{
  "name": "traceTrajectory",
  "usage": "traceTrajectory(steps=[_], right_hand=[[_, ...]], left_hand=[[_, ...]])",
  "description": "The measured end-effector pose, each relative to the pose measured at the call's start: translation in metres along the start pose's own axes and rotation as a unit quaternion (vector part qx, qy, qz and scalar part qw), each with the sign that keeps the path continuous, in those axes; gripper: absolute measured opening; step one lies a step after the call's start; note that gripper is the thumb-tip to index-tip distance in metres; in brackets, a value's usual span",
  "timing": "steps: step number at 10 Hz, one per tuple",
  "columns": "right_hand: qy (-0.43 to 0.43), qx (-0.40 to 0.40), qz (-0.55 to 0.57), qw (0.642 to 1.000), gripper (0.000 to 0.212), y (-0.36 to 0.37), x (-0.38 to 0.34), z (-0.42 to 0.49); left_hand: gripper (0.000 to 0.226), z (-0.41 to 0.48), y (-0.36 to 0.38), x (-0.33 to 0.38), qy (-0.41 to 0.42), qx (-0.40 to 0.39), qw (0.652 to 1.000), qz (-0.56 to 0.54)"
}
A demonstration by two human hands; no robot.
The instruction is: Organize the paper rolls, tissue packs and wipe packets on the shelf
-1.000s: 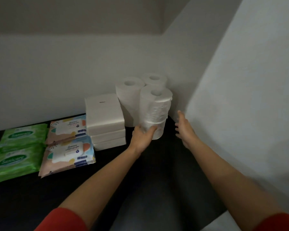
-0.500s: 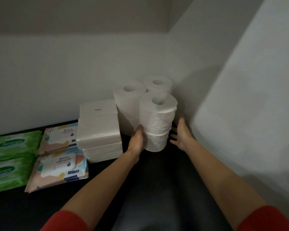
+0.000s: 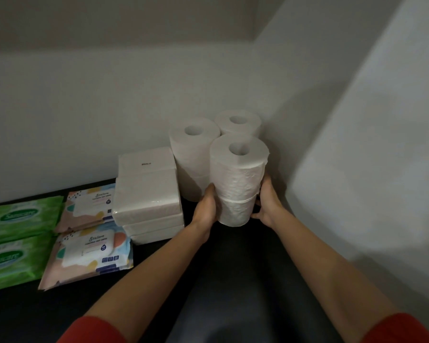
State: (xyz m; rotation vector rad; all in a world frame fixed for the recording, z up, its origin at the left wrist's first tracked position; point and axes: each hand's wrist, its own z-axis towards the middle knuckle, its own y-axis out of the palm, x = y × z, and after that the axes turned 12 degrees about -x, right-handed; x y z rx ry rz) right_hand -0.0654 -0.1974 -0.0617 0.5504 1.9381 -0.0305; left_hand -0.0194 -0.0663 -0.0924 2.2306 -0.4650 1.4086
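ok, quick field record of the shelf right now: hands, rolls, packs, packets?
left hand: grips left side of front roll stack
right hand: holds its right side
front roll stack: two rolls, upright
back rolls: upright, near the corner
tissue packs: three stacked, left of rolls
pastel wipe packets: two, flat
green wipe packets: two, flat, far left

Two bare forearms reaching forward side by side toward the shelf's far right corner, red sleeves (image 3: 92,330) at the elbows, left hand (image 3: 206,209) and right hand (image 3: 268,205) clasping opposite sides of a stack of two paper rolls (image 3: 235,179), fingers (image 3: 265,189) curled round its lower half
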Motion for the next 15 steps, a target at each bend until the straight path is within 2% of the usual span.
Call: traceTrajectory(steps=[3,6,10,12,15], right_hand=[[-0.003,0.006,-0.005,1.0,0.067,0.004,0.005,0.003],[-0.003,-0.003,-0.005,1.0,0.065,-0.002,0.005,0.002],[-0.005,0.037,-0.011,0.999,0.07,-0.01,0.008,-0.014],[-0.01,0.053,-0.041,0.998,0.073,-0.009,0.009,-0.032],[-0.014,0.08,-0.067,0.994,0.072,-0.001,0.018,-0.067]], left_hand=[[0.061,0.0,0.0,0.0,-0.002,0.013,1.0,-0.018],[0.058,-0.004,0.0,0.003,-0.002,0.003,1.0,-0.03],[0.063,-0.022,-0.001,-0.001,0.005,0.027,0.998,0.051],[0.064,-0.04,-0.001,-0.001,0.028,0.002,0.998,0.059],[0.051,-0.072,-0.009,0.001,0.045,-0.019,0.995,0.082]])
